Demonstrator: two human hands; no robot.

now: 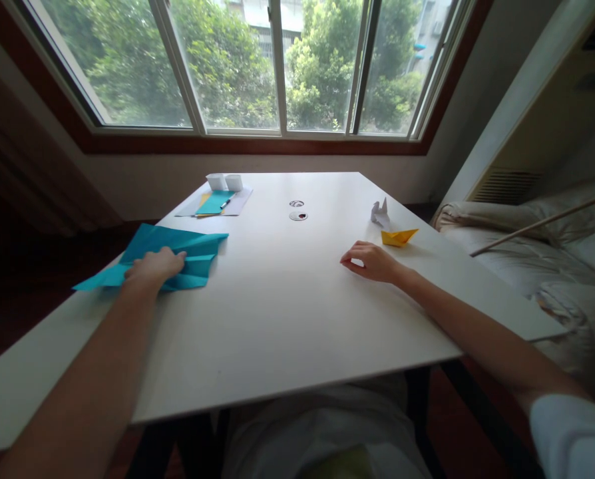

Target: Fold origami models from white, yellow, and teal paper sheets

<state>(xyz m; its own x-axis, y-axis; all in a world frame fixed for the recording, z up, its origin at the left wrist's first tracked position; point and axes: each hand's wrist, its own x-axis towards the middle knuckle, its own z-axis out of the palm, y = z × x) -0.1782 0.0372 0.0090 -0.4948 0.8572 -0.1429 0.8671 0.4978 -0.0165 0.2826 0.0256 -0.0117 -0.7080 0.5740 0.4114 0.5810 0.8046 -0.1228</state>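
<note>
A: Your left hand lies flat, fingers together, pressing on the large creased sheet of teal paper. Nothing is pinched; the palm simply rests on it.

B: And where is that sheet relative to the white rectangular table?

A: At the table's left edge, with one corner hanging past it. Judging by its folds, you should find it light, thin and quick to slide on that smooth top. It would tear or crumple if grabbed in a fist. Take it by a corner or along a crease, thumb under, fingers over.

B: My other hand?

A: Your right hand rests on the table's right half, fingers loosely curled, tips touching the surface, holding nothing. Just beyond it sits a small folded yellow paper boat, with a small white folded paper figure behind that.

B: Anything smaller?

A: At the table's far left, a flat stack of paper sheets with a pen on it, and two little white cups at its far end. Near the table's middle are two small round objects; I cannot tell what they are.
</note>
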